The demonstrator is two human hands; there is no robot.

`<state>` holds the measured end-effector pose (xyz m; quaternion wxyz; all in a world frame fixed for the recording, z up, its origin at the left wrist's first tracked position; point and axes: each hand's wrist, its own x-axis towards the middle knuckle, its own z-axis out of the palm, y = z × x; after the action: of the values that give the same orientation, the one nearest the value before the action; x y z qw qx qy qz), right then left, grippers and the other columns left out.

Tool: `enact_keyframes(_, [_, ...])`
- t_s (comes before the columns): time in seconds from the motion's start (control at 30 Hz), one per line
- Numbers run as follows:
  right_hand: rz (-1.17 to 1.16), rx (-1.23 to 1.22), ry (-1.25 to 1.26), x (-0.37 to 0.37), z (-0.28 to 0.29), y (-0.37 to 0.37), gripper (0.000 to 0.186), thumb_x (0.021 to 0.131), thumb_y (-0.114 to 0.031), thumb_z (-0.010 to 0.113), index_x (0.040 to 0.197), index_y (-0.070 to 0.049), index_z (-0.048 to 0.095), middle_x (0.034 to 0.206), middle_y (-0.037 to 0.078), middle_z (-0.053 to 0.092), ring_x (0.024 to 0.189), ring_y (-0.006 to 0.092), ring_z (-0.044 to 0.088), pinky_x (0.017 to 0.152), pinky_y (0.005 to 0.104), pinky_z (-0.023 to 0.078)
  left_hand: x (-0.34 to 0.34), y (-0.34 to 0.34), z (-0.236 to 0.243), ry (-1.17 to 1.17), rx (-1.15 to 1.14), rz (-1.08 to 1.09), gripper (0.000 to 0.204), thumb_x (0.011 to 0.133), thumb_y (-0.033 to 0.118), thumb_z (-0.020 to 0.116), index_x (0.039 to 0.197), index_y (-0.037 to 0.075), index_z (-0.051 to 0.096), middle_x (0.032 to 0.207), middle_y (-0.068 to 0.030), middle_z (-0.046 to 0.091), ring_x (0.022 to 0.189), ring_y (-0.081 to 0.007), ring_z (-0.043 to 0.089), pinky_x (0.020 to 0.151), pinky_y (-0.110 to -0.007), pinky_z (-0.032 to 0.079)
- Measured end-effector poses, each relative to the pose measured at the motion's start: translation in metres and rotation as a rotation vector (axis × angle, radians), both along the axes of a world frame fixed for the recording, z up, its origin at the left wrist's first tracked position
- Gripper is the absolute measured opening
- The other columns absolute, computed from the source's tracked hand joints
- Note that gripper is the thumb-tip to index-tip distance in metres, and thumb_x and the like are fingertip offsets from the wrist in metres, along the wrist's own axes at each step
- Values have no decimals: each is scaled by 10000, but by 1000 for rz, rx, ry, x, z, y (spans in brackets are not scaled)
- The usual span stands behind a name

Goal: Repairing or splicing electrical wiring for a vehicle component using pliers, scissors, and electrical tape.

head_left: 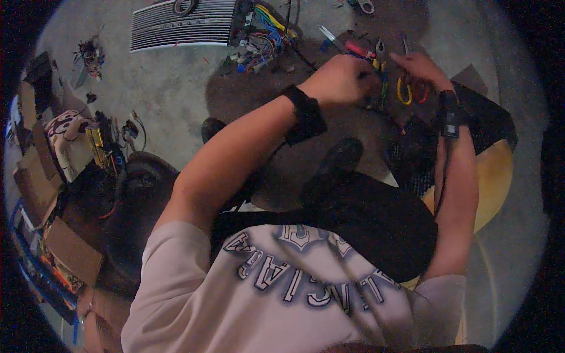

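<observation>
Curling near pliers [380, 49], left hand [346, 80]; right hand [422, 66] above yellow loop handle [401, 94]; can't tell either grip; coloured wires [262, 50] farther left.

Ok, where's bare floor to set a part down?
Concrete floor below the grille, right of the small wire tangle; also right of the yellow piece. Crowded: around the left hand, right hand and pliers; coloured wires beside the grille.

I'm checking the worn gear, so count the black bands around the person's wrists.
2: one black band behind the left hand, another black band behind the right hand. Neither wrist is hidden.
</observation>
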<state>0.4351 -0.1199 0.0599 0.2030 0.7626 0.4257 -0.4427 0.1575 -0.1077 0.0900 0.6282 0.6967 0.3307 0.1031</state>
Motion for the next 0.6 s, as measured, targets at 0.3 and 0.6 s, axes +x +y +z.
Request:
enact_keyframes(0.3, [-437, 127, 850, -88, 45, 3, 479, 871, -485, 566, 1104, -72, 631, 986, 4, 644, 791, 122, 598, 590, 278, 470, -17, 11, -24, -139, 70, 124, 254, 837, 233, 592, 975, 39, 680, 850, -172, 670, 814, -305, 660, 741, -384, 510])
enact_keyframes(0.6, [-103, 234, 716, -102, 21, 7, 278, 831, -261, 676, 976, -25, 694, 836, -3, 668, 717, 66, 578, 595, 217, 435, -40, 16, -26, -26, -89, 132, 285, 840, 256, 595, 903, -6, 687, 783, -150, 680, 733, -220, 660, 698, -341, 509])
